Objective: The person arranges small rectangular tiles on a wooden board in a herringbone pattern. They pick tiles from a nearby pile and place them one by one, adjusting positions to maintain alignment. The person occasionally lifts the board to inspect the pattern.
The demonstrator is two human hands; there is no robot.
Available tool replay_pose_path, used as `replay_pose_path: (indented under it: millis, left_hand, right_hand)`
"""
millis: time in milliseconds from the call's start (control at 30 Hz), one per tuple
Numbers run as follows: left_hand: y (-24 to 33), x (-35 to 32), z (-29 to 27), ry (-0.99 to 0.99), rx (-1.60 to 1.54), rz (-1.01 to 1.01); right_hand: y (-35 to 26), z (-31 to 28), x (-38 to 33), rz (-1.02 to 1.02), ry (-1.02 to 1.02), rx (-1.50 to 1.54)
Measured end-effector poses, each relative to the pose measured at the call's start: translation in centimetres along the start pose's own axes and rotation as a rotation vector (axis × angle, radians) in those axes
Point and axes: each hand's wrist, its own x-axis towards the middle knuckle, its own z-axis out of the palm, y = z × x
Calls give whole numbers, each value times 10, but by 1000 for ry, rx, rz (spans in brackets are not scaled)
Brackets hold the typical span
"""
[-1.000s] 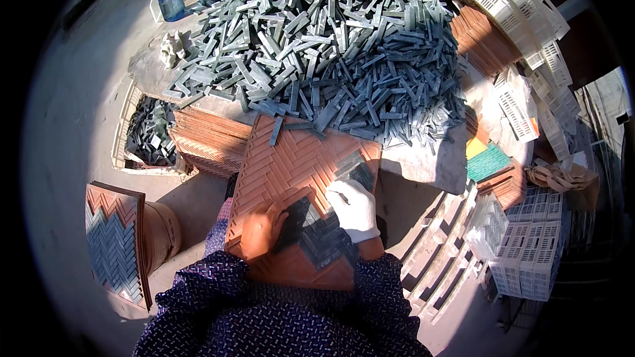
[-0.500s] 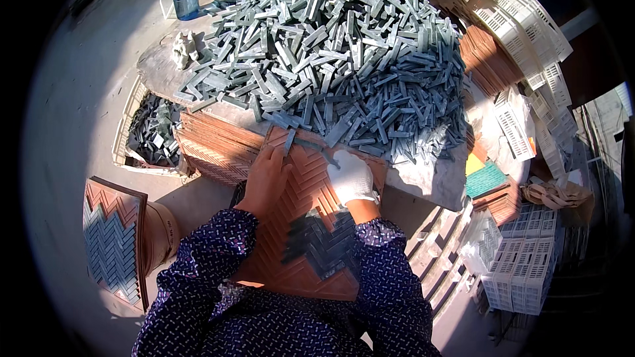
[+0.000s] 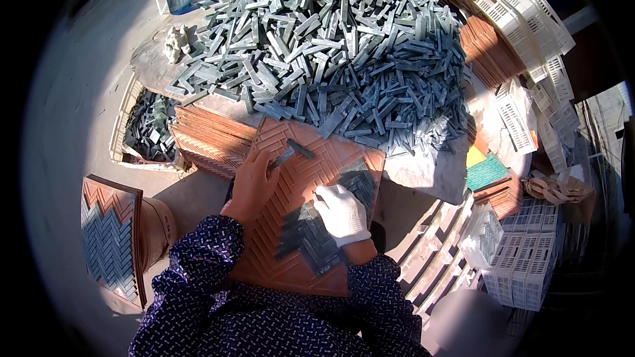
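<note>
The person's bare left hand (image 3: pixel 254 184) is over the left side of a terracotta-coloured herringbone tray (image 3: pixel 316 177), its fingers grasping a grey-green stone strip (image 3: pixel 283 158). A second strip (image 3: pixel 301 149) lies at an angle by that one's far end. The white-gloved right hand (image 3: pixel 344 215) is at the tray's middle, fingers bent above the dark inlaid strips (image 3: pixel 305 233); whether they grip a piece cannot be told. The tray slopes in front of the person, its far edge by the tabletop (image 3: pixel 428 173), which carries a large heap of loose stone strips (image 3: pixel 317 39). Left of the tray sits a stack of similar trays (image 3: pixel 210 140), with a pale basket (image 3: pixel 121 122) of dark pieces farther left.
</note>
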Motion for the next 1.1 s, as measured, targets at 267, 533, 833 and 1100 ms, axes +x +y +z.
replay_pose_path:
  millis: [267, 533, 833, 1100]
  left_hand:
    - [7, -51, -2, -103, -108, -51]
    - [23, -49, -7, -172, -42, 45]
    - [25, -60, 7, -155, -48, 114]
    - [21, -59, 18, -160, -86, 129]
  right_hand:
    - [16, 8, 11, -80, -110, 183]
    - [30, -3, 12, -147, -215, 181]
    - [26, -31, -4, 4, -3, 351]
    - [24, -11, -1, -156, -11, 191]
